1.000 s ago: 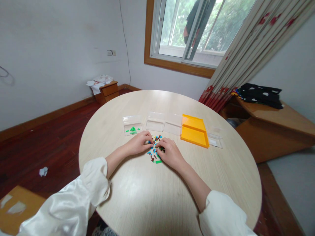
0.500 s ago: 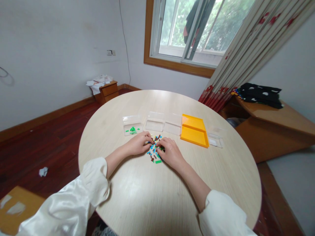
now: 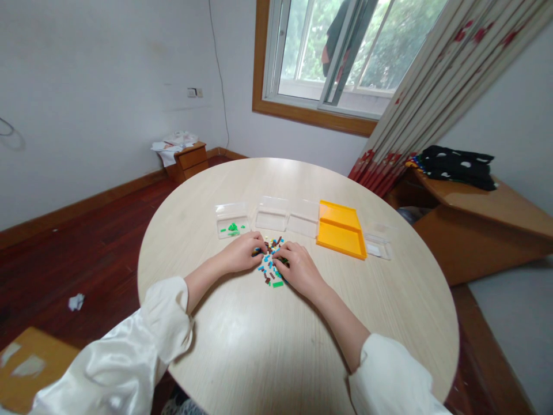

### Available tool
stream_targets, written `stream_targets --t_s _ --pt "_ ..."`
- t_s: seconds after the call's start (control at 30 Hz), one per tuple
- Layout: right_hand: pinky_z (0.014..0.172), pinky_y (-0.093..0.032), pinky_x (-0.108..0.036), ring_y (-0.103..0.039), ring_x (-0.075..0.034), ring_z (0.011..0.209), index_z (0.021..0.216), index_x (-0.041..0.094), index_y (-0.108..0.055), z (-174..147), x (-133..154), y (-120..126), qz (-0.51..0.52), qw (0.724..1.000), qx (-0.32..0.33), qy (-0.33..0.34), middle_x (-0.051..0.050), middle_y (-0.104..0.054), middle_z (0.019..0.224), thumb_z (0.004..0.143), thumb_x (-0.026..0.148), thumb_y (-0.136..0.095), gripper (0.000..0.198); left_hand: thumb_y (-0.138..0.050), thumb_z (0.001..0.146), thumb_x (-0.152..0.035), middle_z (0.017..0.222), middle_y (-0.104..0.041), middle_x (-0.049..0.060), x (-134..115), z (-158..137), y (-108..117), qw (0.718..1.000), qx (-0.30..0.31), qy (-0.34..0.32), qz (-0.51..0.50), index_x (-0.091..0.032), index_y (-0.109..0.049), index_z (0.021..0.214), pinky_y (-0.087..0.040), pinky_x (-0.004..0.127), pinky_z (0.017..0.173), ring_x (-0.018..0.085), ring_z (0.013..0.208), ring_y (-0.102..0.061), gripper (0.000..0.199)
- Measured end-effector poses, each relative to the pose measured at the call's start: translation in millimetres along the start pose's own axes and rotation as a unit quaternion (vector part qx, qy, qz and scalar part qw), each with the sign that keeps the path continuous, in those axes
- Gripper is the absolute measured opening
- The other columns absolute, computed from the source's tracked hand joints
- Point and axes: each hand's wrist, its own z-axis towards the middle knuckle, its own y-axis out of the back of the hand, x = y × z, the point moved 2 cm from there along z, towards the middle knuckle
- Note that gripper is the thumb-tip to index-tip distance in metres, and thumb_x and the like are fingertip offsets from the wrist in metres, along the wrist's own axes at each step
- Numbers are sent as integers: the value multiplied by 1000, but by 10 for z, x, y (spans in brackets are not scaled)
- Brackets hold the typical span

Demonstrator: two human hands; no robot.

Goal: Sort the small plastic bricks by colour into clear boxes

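Note:
A loose heap of small building bricks, in brown, blue, yellow, white and green, lies on the round table between my hands. At the heap's left side, my left hand is curled, its thumb apart from the fingers. On the right, my right hand bends over the bricks with thumb and index finger apart; some bricks show in that gap. Nothing held is visible in either hand, though the palms are hidden. A larger green brick lies at the near edge. Several green bricks sit in the leftmost clear box.
Beyond my hands stand two more open clear boxes. An open orange-yellow case is right of them, followed by a small clear box holding something white. The table's rounded edge curves along the right.
Both hands stay almost in place over the heap. My fingers shift slightly among the bricks, with the left fingertips a little changed in bend. Boxes and case have not moved.

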Motion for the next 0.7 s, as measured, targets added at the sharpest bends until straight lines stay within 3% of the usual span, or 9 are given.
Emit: stream_targets --t_s 0.33,0.47,0.7 --pt "78 -42 -32 -57 -19 84 87 18 -61 7 3 22 44 997 -64 -7 -6 -65 86 87 17 -47 13 -52 77 -13 82 -58 5 -19 6 5 1000 0 6 -6 -15 -66 77 -44 26 75 15 78 -56 13" --pt "79 -44 -31 -59 -19 85 87 18 -62 13 -23 20 71 995 -71 -6 -7 -66 87 87 17 -47 15 -49 81 -17 83 -59 5 -48 16 21 999 -32 -13 -36 -15 -63 77 -44 27 76 16 80 -55 14" --pt "79 -47 -32 -61 -18 85 89 19 -63 9 -48 18 100 991 -87 -7 -7 -67 89 85 16 -47 17 -46 85 -23 71 -60 1 -74 26 45 991 -77 54 -100 -15 -59 80 -42 24 64 13 66 -53 16"
